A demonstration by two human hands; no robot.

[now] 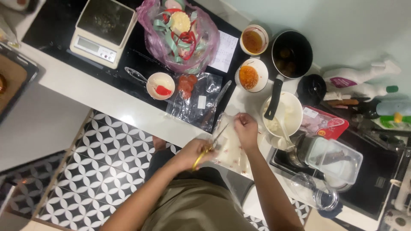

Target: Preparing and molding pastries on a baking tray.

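white bowl [286, 112] beside clear bag [231, 147] — black pan [291, 53] handle overhangs it

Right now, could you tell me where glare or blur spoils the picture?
Head view: glare whitens the counter edge and the clear bags; the left hand holding the scissors is slightly motion-blurred; the right hand reads sharper; the corners look stretched.

Left hand [195, 155] grips yellow-handled scissors [209, 147]; right hand [247, 128] pinches a clear plastic bag [231, 149] at the counter edge [128, 113].
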